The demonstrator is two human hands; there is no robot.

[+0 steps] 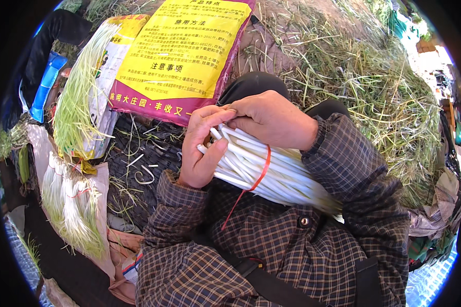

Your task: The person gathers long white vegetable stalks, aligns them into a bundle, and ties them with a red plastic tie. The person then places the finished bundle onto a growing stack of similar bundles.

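Observation:
A bundle of long white stalks [261, 165], bound with a red tie [264, 169], rests across my lap with its cut ends towards the left. My left hand [205, 147] is at those ends, its thumb and fingers around the tip of a stalk. Over the top of the bundle, my right hand [271, 119] has its fingertips pinched together against the left fingertips. Whatever lies between the fingertips is too small to tell. One loose end of the red tie hangs down over the checked jacket. The bundle's far end blurs beneath the right sleeve.
A yellow and magenta printed sack [176, 57] lies ahead. Loose pale green shoots [80, 92] cover a white sack at the left, above tied white-stemmed bundles [73, 207] on cloth. Cut grass [368, 96] spreads at the right. Someone's dark-clothed limb [42, 50] shows upper left.

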